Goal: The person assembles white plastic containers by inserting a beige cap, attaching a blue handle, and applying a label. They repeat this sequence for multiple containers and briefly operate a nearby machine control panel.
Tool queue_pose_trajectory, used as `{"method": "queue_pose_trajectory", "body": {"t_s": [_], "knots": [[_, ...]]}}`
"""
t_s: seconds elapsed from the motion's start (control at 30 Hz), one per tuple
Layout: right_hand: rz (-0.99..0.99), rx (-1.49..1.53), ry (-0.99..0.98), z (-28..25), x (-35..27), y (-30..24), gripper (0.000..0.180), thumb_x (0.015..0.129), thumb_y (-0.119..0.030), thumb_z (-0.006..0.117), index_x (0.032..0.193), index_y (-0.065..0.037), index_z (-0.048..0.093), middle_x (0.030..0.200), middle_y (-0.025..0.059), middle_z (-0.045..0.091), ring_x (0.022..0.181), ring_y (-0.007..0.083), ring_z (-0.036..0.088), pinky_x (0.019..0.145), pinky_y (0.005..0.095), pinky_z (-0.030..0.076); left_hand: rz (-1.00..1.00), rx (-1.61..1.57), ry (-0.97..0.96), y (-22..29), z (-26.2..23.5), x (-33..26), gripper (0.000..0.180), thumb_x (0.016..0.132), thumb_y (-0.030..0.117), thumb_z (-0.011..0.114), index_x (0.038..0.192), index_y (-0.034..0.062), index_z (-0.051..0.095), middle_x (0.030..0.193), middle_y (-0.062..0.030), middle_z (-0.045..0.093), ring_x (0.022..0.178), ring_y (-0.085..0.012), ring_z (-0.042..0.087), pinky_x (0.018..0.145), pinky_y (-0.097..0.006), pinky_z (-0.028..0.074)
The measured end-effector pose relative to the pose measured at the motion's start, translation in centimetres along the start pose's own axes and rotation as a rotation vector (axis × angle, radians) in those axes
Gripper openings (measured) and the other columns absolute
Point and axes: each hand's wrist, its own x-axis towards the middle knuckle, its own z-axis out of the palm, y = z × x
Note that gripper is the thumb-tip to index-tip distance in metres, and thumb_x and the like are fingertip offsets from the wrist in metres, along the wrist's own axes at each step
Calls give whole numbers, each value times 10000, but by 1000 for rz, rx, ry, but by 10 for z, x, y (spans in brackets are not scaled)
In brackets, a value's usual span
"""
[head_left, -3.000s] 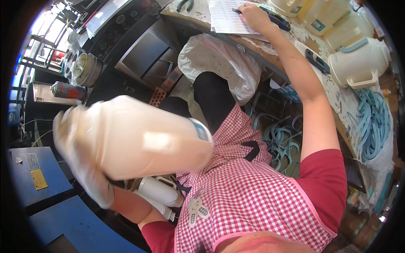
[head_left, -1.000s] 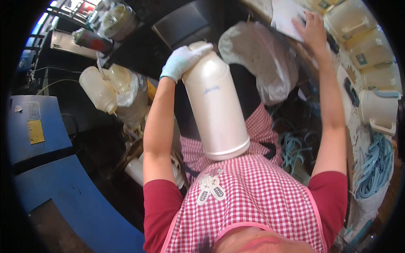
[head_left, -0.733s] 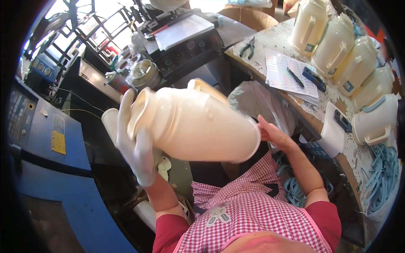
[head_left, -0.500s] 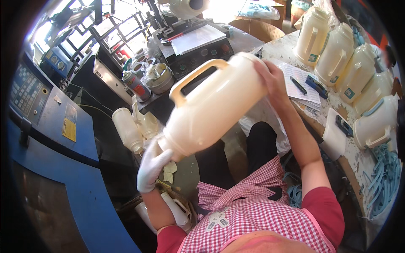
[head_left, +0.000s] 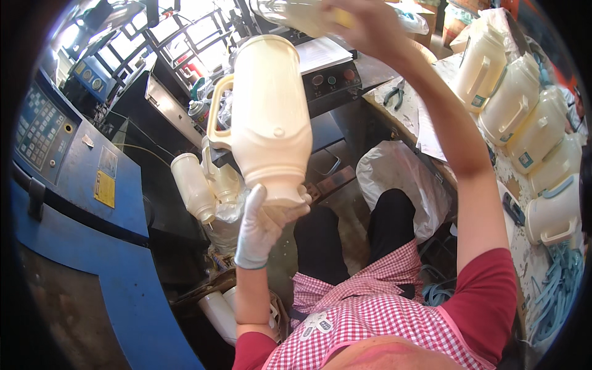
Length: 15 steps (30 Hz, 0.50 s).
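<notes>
My gloved left hand point(head_left: 262, 225) cups the cream plastic jug point(head_left: 271, 120) under its base, fingers spread. Looks light, stiff, slick; side handle grips best. Right hand point(head_left: 364, 24) raised, grip unclear.

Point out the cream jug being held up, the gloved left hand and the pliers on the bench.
cream jug point(head_left: 271, 111), head view, middle of its body
left hand point(head_left: 262, 225), head view, gloved palm under the jug's neck
pliers point(head_left: 393, 95), head view, its handles

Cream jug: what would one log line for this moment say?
left hand: gloved, under cream jug | right hand: raised, bare | jug: upright
</notes>
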Motion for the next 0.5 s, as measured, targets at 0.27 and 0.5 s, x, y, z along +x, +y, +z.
{"method": "queue_pose_trajectory", "body": {"t_s": [0.27, 0.5], "knots": [[311, -134, 304, -237, -121, -120, 114, 954, -30, 639, 1045, -8, 705, 1145, 106, 711, 1102, 228, 661, 1020, 359, 500, -33, 42, -297, 62, 102, 136, 604, 1078, 517, 552, 1428, 26, 540, 1261, -184, 684, 1128, -335, 699, 1004, -483, 589], [557, 212, -56, -151, -139, -82, 120, 893, -95, 719, 982, -22, 749, 976, 102, 737, 931, 237, 717, 873, 345, 545, 4, -76, -196, 51, 207, 270, 528, 1030, 534, 590, 1380, 144, 529, 1363, -149, 598, 1193, -418, 646, 1087, -622, 478]]}}
